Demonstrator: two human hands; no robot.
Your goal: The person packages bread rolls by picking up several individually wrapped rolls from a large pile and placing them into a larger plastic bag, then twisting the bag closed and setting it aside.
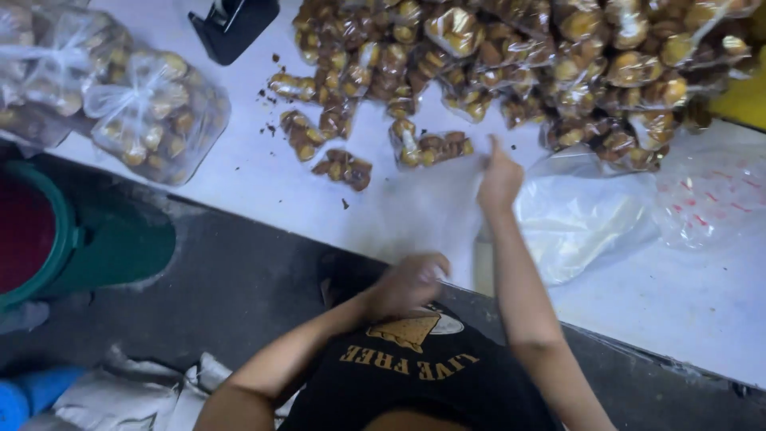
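Head view | right hand (499,182) pinching clear bag (431,209) | snack packets (511,64) just beyond

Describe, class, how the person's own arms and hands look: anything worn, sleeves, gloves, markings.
Both arms are bare to above the elbow, with no sleeves in view. The left hand and right hand wear no gloves. No watch, ring or band shows. The left hand is blurred, so fine detail cannot be told.

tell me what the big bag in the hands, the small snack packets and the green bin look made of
Big bag: thin clear plastic film, soft and wrinkled, table showing through.
Small snack packets: glossy clear plastic, glare spots, brown pieces visible inside.
Green bin: likely moulded plastic, smooth, even colour with a dull sheen; could not rule out painted metal.
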